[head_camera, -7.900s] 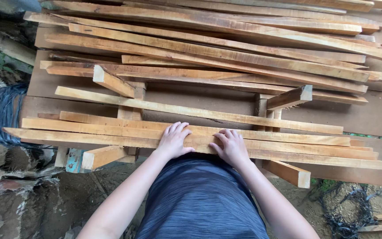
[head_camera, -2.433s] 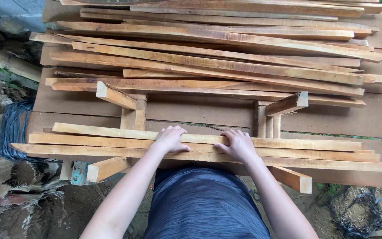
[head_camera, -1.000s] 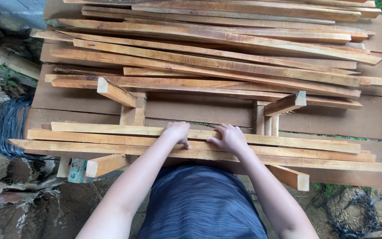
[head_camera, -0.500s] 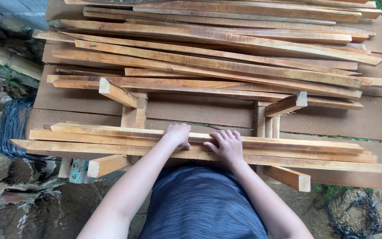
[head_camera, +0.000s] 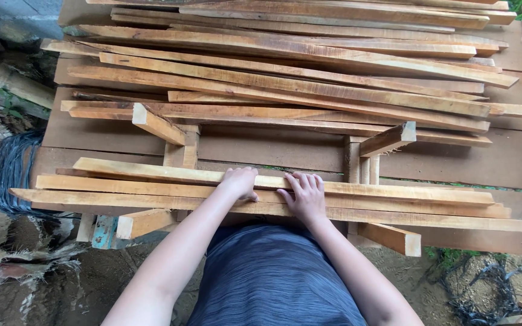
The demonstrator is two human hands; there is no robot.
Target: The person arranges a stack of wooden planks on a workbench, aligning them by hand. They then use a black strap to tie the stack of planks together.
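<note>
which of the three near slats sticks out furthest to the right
The nearest slat, the one closest to the person's body. Its right end runs past the ends of the middle slat and the far slat; both hands rest on this stack.

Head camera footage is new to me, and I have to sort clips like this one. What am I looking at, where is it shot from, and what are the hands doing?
The camera sits on a person's head and looks straight down, so both bare arms reach in from the bottom edge. The left hand and right hand rest close together on a few long wooden slats lying across a wooden frame. Fingers lie on top of the wood; neither hand lifts anything. Farther away lies a bigger pile of slats on broad wooden planks. A coil of dark cord lies on the ground at left.
</note>
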